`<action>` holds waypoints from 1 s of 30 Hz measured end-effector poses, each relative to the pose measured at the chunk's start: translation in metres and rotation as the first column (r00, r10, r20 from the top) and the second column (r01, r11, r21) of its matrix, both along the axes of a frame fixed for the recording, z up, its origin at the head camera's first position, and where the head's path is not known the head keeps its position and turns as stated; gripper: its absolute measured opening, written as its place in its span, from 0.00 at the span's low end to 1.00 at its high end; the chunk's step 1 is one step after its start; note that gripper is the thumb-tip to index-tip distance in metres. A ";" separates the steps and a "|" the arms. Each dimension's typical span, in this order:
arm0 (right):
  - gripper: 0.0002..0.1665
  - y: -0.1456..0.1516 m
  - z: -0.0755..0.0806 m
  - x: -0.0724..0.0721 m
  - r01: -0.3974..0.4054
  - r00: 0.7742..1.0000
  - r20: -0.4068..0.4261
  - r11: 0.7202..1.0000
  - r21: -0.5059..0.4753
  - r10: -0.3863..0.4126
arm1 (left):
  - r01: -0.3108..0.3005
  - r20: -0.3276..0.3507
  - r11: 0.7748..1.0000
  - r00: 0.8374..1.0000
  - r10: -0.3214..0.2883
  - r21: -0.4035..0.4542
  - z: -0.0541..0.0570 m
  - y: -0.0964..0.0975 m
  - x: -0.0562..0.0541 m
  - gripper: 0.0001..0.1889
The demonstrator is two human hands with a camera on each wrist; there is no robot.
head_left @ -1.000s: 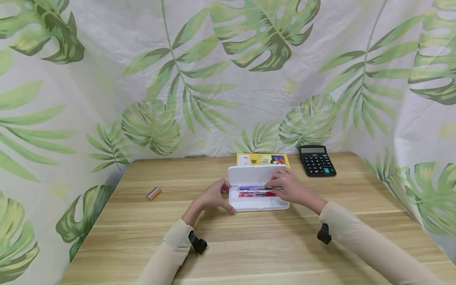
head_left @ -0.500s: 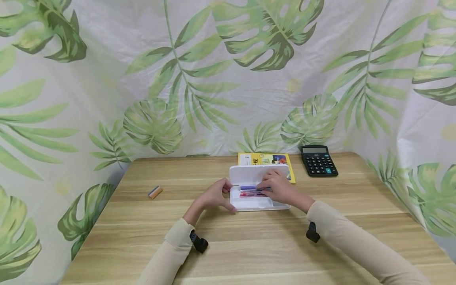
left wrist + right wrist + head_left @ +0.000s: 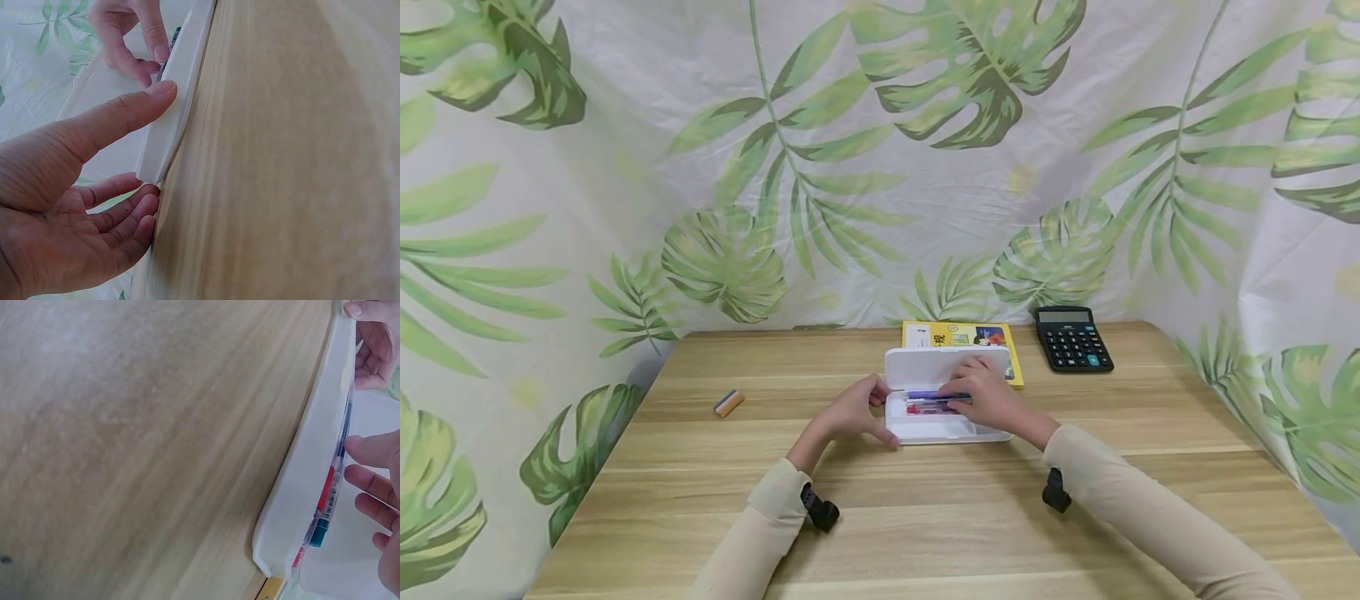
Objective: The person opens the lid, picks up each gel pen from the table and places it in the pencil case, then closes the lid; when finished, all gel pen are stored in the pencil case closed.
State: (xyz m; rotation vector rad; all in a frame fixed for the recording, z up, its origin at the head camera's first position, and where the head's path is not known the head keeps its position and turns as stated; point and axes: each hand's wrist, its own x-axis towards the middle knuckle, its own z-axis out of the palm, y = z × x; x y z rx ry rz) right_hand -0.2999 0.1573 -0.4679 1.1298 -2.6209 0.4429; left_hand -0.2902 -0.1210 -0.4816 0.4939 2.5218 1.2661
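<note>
A white pencil case (image 3: 934, 428) lies open on the table, its lid raised at the back. My left hand (image 3: 853, 408) holds its left end, thumb along the front edge and fingers curled behind the corner, as the left wrist view shows. Over the right half of the case, my right hand (image 3: 988, 393) pinches a clear pen with a teal end (image 3: 320, 532) between thumb and fingers. Beneath lie a pen with red parts (image 3: 917, 409) and a blue-purple pen (image 3: 921, 395). The palm and fingers partly cover the right ends of the pens in the head view.
Behind the case lies a yellow book (image 3: 1017, 367), partly hidden by the lid. A black calculator (image 3: 1073, 340) is at the back right. An orange, white and blue eraser (image 3: 728, 404) sits on the left of the wooden table (image 3: 910, 517). Leaf-patterned cloth hangs behind.
My right hand has moved a little left within the case, the pen in its fingers, and has been nearly still over the last half second. The left hand keeps its place.
</note>
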 end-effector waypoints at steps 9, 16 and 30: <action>0.10 0.002 0.018 0.002 0.003 1.000 -0.012 0.999 -0.032 -0.003 | -0.008 0.019 1.000 1.000 0.008 0.000 0.001 0.000 0.000 0.41; 0.09 0.006 0.048 -0.005 -0.001 0.998 -0.055 0.987 -0.163 -0.008 | 0.003 0.013 1.000 1.000 -0.003 -0.005 0.000 -0.001 -0.001 0.42; 0.07 0.006 0.063 -0.031 0.100 0.990 0.116 0.983 -0.154 -0.083 | -0.001 0.019 1.000 1.000 0.001 -0.008 0.002 -0.001 0.001 0.42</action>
